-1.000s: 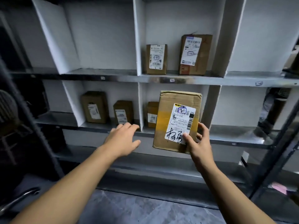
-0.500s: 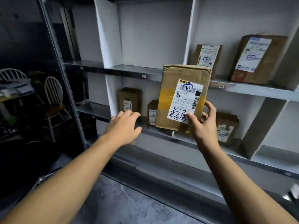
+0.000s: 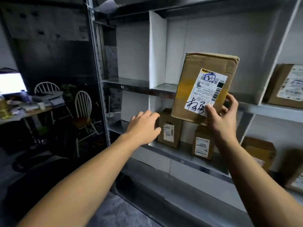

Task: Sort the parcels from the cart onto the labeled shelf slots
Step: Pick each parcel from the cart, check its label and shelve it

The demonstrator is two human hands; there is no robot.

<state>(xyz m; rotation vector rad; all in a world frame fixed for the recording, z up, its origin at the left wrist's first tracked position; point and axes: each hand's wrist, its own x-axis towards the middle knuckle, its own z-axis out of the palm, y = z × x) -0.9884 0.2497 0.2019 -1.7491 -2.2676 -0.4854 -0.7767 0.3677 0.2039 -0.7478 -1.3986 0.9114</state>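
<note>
Dim, cool light on the shelving (image 3: 165, 89); the left side sinks into darkness except a glaring white monitor (image 3: 12, 83). Wide-angle bending at the edges, soft blur throughout.

Dim room, dark wall (image 3: 54, 59)
Two white spindle-back chairs (image 3: 83, 104) stand at a cluttered desk (image 3: 38, 110) beside a bright screen (image 3: 12, 83); the floor (image 3: 114, 212) is grey, marbled stone

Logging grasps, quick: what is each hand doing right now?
Left hand: open, holding nothing.
Right hand: grips the cardboard parcel by its lower corner.
</note>
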